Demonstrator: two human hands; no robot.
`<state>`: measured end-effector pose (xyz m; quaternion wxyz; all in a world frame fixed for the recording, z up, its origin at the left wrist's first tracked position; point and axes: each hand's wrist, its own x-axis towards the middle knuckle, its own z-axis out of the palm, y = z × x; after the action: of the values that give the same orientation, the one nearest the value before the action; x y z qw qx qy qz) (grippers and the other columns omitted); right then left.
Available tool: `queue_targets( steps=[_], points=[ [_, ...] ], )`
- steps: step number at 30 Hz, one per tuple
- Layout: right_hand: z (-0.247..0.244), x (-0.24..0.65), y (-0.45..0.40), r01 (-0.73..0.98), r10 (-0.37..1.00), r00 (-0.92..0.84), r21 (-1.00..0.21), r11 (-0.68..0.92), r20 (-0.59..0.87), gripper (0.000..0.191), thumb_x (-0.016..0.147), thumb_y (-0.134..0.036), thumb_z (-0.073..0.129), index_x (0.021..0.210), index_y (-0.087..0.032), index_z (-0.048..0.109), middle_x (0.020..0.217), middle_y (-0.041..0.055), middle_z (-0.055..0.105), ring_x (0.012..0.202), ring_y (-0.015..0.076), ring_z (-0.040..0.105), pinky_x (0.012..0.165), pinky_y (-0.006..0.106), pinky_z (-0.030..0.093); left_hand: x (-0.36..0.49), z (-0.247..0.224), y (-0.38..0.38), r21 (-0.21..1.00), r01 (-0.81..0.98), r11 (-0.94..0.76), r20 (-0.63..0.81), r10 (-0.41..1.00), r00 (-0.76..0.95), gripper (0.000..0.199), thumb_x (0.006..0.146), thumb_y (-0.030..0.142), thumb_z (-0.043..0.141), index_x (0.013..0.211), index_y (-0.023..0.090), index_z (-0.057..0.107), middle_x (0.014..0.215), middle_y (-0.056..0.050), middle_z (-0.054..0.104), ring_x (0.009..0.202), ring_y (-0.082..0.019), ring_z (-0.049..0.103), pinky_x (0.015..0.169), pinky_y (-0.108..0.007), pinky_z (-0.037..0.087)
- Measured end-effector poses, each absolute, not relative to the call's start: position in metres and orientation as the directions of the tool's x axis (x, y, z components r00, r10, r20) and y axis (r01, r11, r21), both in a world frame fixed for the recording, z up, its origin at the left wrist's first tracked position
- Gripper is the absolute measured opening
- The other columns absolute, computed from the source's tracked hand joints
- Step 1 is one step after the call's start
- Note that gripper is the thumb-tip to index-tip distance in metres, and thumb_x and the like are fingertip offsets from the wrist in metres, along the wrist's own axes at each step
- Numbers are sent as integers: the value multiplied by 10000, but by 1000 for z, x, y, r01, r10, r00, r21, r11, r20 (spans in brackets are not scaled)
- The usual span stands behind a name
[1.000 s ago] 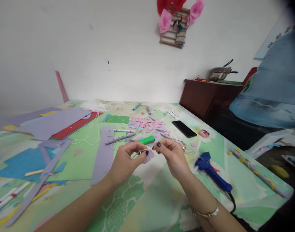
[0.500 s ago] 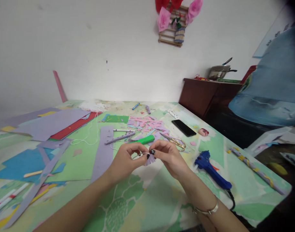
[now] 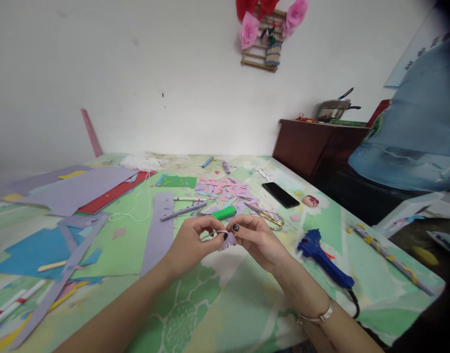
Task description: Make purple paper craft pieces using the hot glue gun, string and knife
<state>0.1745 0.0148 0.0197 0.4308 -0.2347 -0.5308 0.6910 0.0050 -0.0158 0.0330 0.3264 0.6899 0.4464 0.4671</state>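
Over the middle of the table, my left hand (image 3: 190, 240) and my right hand (image 3: 259, 240) meet fingertip to fingertip. Both are closed in a pinch on a small piece of fringed purple paper (image 3: 229, 240), whose cut strips hang below the fingers. A thin white string (image 3: 212, 234) curves between my left thumb and forefinger up to the paper. How it is fixed there is hidden by the fingertips. Just beyond my hands lie a green-handled tool (image 3: 225, 212), a rolled purple paper stick (image 3: 184, 211) and gold-handled scissors (image 3: 271, 217).
To the right are a blue glue gun (image 3: 326, 260), a black phone (image 3: 280, 194) and a purple stick wound with yellow (image 3: 390, 257). Pink paper scraps (image 3: 225, 187) are heaped behind the scissors. Coloured sheets (image 3: 81, 189) and a blue sheet (image 3: 33, 252) cover the left side.
My right fingers have shifted and turned slightly at the paper, so less of the fringe shows. The white string now bows up a bit more. Both hands stay in about the same place.
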Motion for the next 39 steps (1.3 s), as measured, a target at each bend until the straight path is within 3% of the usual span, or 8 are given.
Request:
queue_targets(
  steps=[8, 13, 18, 22, 29, 39],
  points=[
    [19, 169, 10, -57, 877, -273, -916, 397, 397, 47, 685, -210, 679, 725, -195, 699, 703, 32, 680, 669, 164, 607, 659, 310, 480, 4, 30, -15, 774, 477, -416, 439, 896, 70, 76, 717, 202, 567, 663, 180, 617, 650, 6, 621, 646, -141, 543, 616, -253, 408],
    [18, 166, 5, 178, 763, -222, -744, 644, 607, 82, 711, -138, 595, 719, -187, 659, 644, 20, 647, 599, 144, 580, 597, 280, 470, 5, 29, -16, 716, 535, -449, 492, 868, 70, 61, 710, 179, 561, 671, 180, 607, 670, 4, 624, 656, -138, 545, 630, -255, 412],
    [15, 163, 3, 321, 598, -226, -521, 791, 769, 98, 765, -138, 548, 708, -204, 593, 607, -1, 589, 575, 128, 541, 560, 261, 439, 9, 27, -18, 694, 546, -468, 530, 847, 52, 64, 706, 157, 556, 664, 176, 601, 672, -2, 609, 667, -142, 537, 625, -260, 409],
    [8, 160, 5, 419, 491, -268, -358, 834, 829, 125, 799, -126, 505, 725, -211, 558, 613, 7, 574, 599, 139, 524, 572, 273, 423, 15, 22, -21, 679, 565, -469, 582, 813, -25, 65, 699, 148, 564, 653, 184, 593, 636, 9, 587, 632, -134, 504, 601, -255, 401],
    [-3, 161, 6, 509, 401, -324, -200, 837, 857, 123, 839, -120, 480, 787, -207, 550, 652, 33, 589, 632, 162, 502, 604, 310, 398, 20, 19, -24, 738, 509, -442, 555, 827, -86, 73, 720, 164, 562, 679, 195, 613, 666, 1, 621, 634, -139, 515, 598, -259, 421],
    [-6, 158, 5, 534, 400, -299, -195, 823, 866, 129, 856, -118, 474, 844, -199, 573, 699, 52, 631, 656, 172, 520, 628, 327, 405, 19, 12, -23, 799, 387, -459, 522, 850, -70, 63, 750, 205, 571, 736, 186, 630, 736, -21, 630, 713, -157, 542, 655, -280, 439]
  ],
)
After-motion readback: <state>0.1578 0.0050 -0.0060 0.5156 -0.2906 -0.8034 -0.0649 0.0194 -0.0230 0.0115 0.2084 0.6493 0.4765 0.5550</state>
